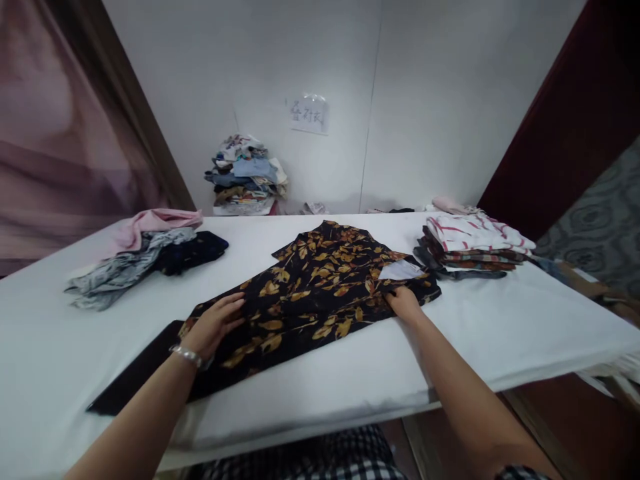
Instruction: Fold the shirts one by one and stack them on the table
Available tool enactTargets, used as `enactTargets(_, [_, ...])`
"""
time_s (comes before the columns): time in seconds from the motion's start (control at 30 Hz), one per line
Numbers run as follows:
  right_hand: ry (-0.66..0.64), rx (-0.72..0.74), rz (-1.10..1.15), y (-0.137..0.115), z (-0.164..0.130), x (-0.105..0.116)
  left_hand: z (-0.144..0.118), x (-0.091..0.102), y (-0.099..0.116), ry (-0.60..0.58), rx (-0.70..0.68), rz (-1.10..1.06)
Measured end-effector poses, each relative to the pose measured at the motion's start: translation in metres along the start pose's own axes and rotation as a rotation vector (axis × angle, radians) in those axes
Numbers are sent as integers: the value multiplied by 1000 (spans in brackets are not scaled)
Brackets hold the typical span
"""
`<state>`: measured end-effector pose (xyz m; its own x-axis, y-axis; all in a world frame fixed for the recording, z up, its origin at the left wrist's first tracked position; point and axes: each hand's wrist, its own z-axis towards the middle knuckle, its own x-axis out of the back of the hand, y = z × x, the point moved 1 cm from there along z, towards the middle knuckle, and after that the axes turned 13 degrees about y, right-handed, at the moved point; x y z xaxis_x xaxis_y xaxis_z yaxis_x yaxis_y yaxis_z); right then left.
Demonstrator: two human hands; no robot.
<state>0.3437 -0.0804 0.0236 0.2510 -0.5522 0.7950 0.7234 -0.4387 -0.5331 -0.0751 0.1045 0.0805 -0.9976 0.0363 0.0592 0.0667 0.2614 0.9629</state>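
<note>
A black shirt with a gold leaf print (320,280) lies spread across the white table (340,393), its collar end towards the wall. A plain black part (140,367) sticks out from it at the lower left. My left hand (213,328) rests on the shirt's left side with fingers stretched out. At the right side, my right hand (404,305) has its fingers closed on the cloth; the fingertips are partly hidden. Just beyond that hand, a pale white-grey patch (400,269) shows among the dark folds.
Loose clothes, including a pink garment (155,223) and a grey patterned one (133,267), lie at the left. Folded garments (480,240) are stacked at the right. Behind the table stands a tall clothes pile (247,173). A paper sign (309,115) hangs on the wall.
</note>
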Motion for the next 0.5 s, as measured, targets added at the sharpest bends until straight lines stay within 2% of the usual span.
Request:
enactTargets(0.07, [-1, -26, 50, 3, 0, -1, -3, -1, 0, 118, -83, 154])
enactTargets(0.13, [23, -105, 170, 7, 0, 1, -15, -3, 2, 194, -254, 348])
enactTargets(0.2, [63, -230, 340, 10, 0, 3, -34, -10, 0, 195, -487, 551])
enactTargets(0.3, [87, -377, 546, 12, -2, 9, -60, -24, -12, 105, -790, 827])
enactTargets(0.33, [80, -392, 589, 12, -2, 11, -64, -28, -16, 83, -832, 914])
enactTargets(0.4, [76, -393, 647, 13, -2, 14, -63, -33, -23, 73, -831, 1047])
enactTargets(0.47, [110, -418, 637, 16, -1, 14, -56, -32, -24, 100, -793, 1057])
enactTargets(0.5, [136, -427, 622, 18, 0, 14, -52, -29, -22, 117, -782, 996])
